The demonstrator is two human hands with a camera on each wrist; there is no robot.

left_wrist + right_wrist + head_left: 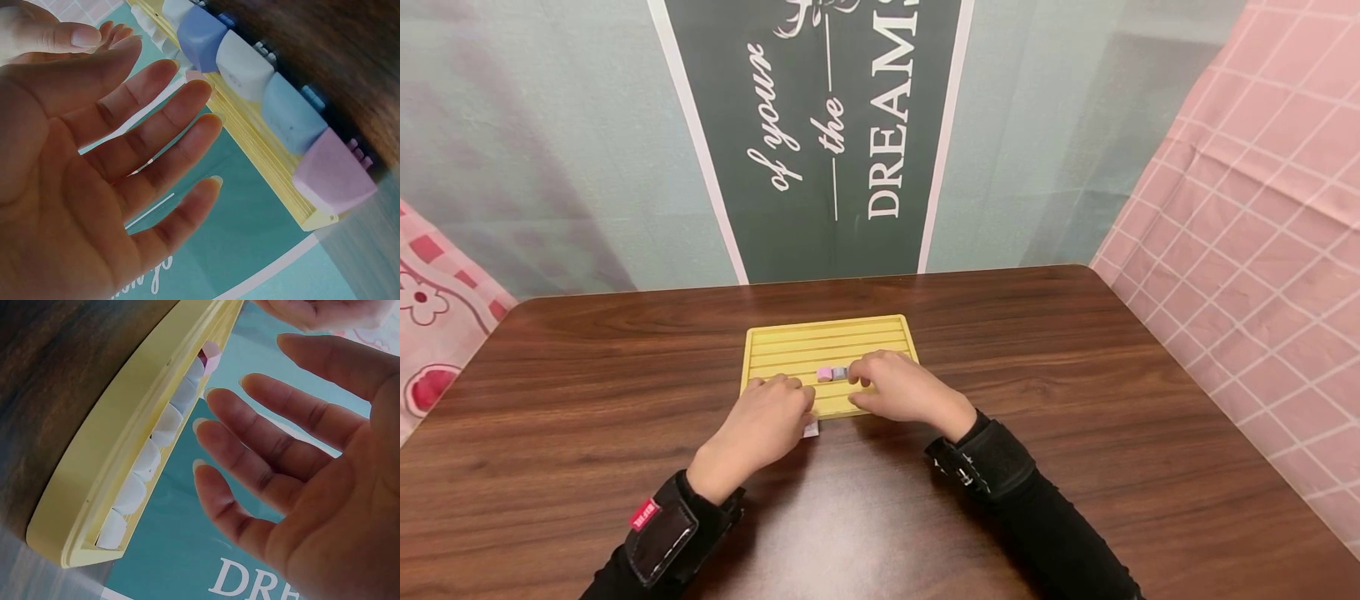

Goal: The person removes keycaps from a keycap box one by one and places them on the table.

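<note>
A yellow ridged tray (820,337) lies on the table under both hands. A pink block (824,374) and a greyish block (839,373) sit side by side on its ridges. My right hand (898,387) hovers beside the greyish block, fingers loosely bent around nothing. My left hand (767,421) is over the tray's near left corner, its palm bare in the left wrist view. Along the near edge, that view shows a pink block (334,170), a light blue block (294,112), a white block (245,65) and a purple block (203,39).
In the right wrist view, several pale blocks (112,530) line up along the tray, with a pink block (212,358) toward the far end. The brown wooden table (1037,350) extends around the tray. Behind it hangs a printed curtain (1037,125).
</note>
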